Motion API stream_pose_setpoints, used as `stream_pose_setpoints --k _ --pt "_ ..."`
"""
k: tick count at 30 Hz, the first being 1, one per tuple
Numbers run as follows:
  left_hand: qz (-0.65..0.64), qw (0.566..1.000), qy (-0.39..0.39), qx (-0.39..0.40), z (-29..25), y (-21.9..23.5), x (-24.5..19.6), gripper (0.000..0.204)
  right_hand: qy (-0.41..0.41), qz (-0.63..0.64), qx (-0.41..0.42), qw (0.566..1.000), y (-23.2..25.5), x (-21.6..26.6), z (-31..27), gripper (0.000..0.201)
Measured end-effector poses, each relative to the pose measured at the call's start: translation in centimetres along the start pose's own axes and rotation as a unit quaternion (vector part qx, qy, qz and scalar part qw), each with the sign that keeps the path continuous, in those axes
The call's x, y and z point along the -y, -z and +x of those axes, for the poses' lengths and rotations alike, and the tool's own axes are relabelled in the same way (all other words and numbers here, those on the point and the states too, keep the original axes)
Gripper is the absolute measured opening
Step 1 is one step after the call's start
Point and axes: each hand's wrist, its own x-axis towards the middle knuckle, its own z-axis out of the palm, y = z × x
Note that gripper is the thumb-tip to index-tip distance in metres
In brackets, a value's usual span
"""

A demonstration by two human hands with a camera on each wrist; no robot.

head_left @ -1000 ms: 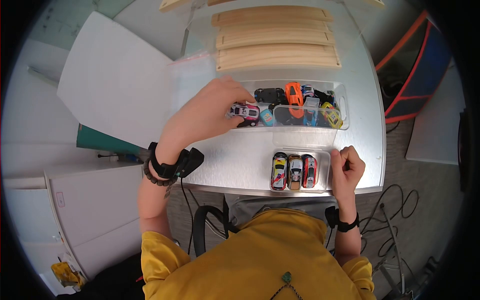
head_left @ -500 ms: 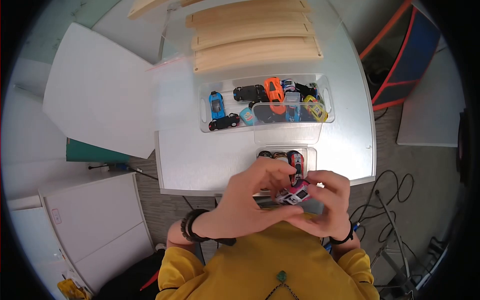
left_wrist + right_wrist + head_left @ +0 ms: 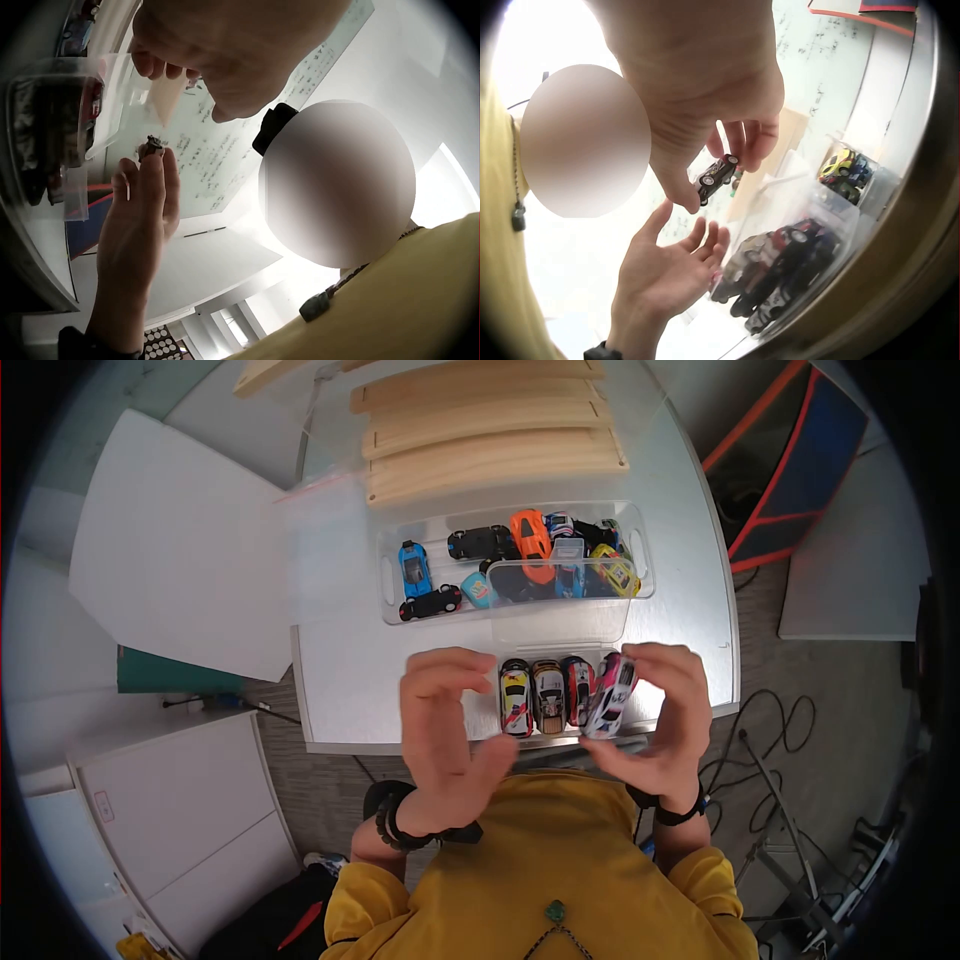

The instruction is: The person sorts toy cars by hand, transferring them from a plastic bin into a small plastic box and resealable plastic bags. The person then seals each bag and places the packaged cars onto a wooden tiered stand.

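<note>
The right hand [image 3: 675, 715] pinches a white and pink toy car [image 3: 610, 696] by its two ends, tilted, over the right end of a small clear box. Three toy cars stand side by side in that box: a yellow one [image 3: 515, 698], a brown and white one [image 3: 549, 697] and a red one [image 3: 579, 691]. To the left of the box the left hand [image 3: 440, 735] is held with fingers spread and nothing in them. In the right wrist view the pinched car [image 3: 715, 177] hangs between thumb and fingers, with the left hand [image 3: 664, 277] below it.
Behind, a long clear bin [image 3: 395, 615] holds several toy cars, among them an orange one [image 3: 532, 546] and a blue one [image 3: 414, 569]. A clear lid [image 3: 560, 622] stands between bin and box. Wooden boards [image 3: 495, 455] lie at the back; a white panel [image 3: 180, 550] is left.
The left hand took the white and pink car from the bin and brought it to the right hand. It has since let go and moved left; the right hand now holds the car above the box.
</note>
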Motion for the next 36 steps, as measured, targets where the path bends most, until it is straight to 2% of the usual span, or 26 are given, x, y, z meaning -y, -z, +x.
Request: stream_pose_setpoints --k 2,3,4,6,7,8,10,13,20,23,25,36 --pt "0.004 0.997 -0.029 -0.068 -0.1 1.3 1.4 0.073 -0.069 0.148 -0.065 0.984 -0.6 -2.0 -0.6 0.063" --pt "0.031 0.999 -0.035 -0.021 0.4 2.1 2.2 0.092 -0.102 0.205 -0.084 0.970 -0.8 -2.2 -0.7 0.057" --pt "0.028 0.999 -0.032 -0.021 0.3 2.2 2.6 0.092 -0.105 0.202 -0.083 0.970 -0.4 -2.4 -0.6 0.057" --pt "0.166 0.984 -0.021 0.068 0.2 2.2 2.8 0.108 -0.064 0.097 0.044 0.992 0.8 -2.8 -0.3 0.056" --pt "0.201 0.976 -0.018 0.085 -0.2 2.1 3.4 0.121 -0.052 0.058 0.083 0.994 0.9 -2.3 0.3 0.054" --pt "0.199 0.976 -0.015 0.086 -0.5 2.1 3.9 0.121 -0.056 0.057 0.083 0.993 0.9 -2.0 0.5 0.054" --pt "0.208 0.974 0.001 0.092 -0.7 1.9 4.5 0.135 -0.049 -0.026 0.140 0.989 1.0 -1.4 0.7 0.052" --pt "0.189 0.975 0.019 0.111 -0.8 2.2 4.6 0.138 -0.064 -0.051 0.148 0.986 1.5 -0.5 0.8 0.051" --pt "0.185 0.973 0.026 0.138 -0.5 1.7 4.3 0.126 -0.077 -0.068 0.201 0.974 1.3 0.2 0.7 0.050" --pt "0.178 0.972 0.053 0.145 -0.6 1.7 4.3 0.122 -0.084 -0.067 0.202 0.973 1.3 0.0 0.6 0.049" --pt "0.135 0.979 0.073 0.133 -0.6 1.4 4.0 0.108 -0.086 -0.067 0.201 0.974 1.2 0.2 0.6 0.048" --pt "0.147 0.979 0.060 0.128 -0.7 1.4 4.0 0.108 -0.078 -0.071 0.194 0.975 1.2 0.0 0.5 0.041"
